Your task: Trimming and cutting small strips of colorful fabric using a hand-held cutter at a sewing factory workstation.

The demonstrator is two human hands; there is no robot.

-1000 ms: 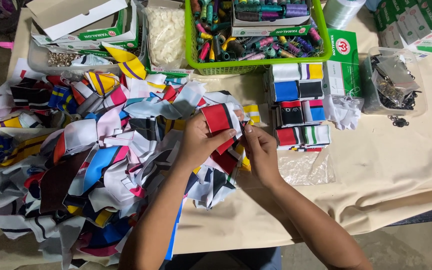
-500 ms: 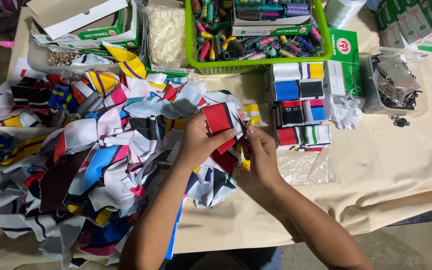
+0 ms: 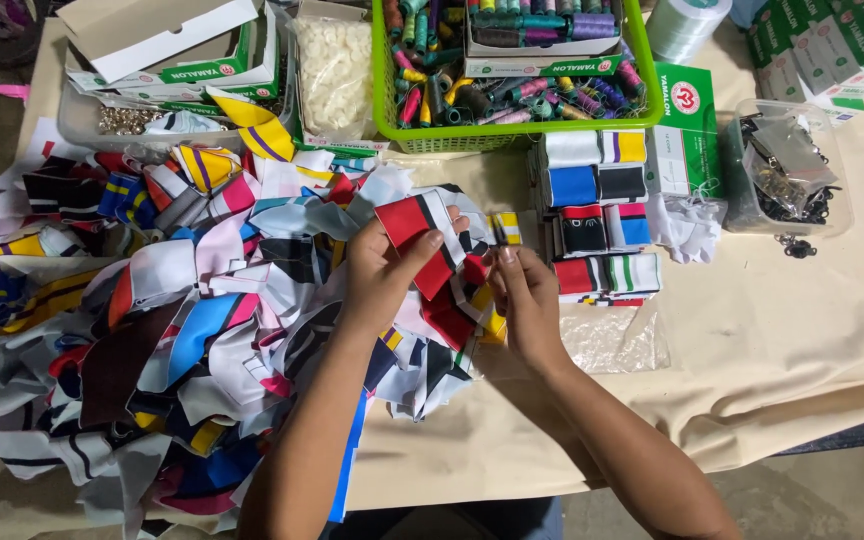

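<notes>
Here, seen from above, a person works at a cloth-covered table [image 3: 802, 330]. The left hand [image 3: 384, 275] grips a small red, white and black fabric piece [image 3: 422, 240], thumb pressed on top and fingers curled beneath. The right hand [image 3: 524, 305] pinches the same piece's far edge between thumb and forefinger; whether it also holds a tool cannot be told. To the left spreads a large heap of loose, colourful fabric pieces [image 3: 172, 320]. Just right of the hands sit neat stacks of folded pieces [image 3: 597, 205]. Judging by the sizes, only a small share looks stacked and most remains loose. A green basket of thread spools [image 3: 512, 135] stands behind.
</notes>
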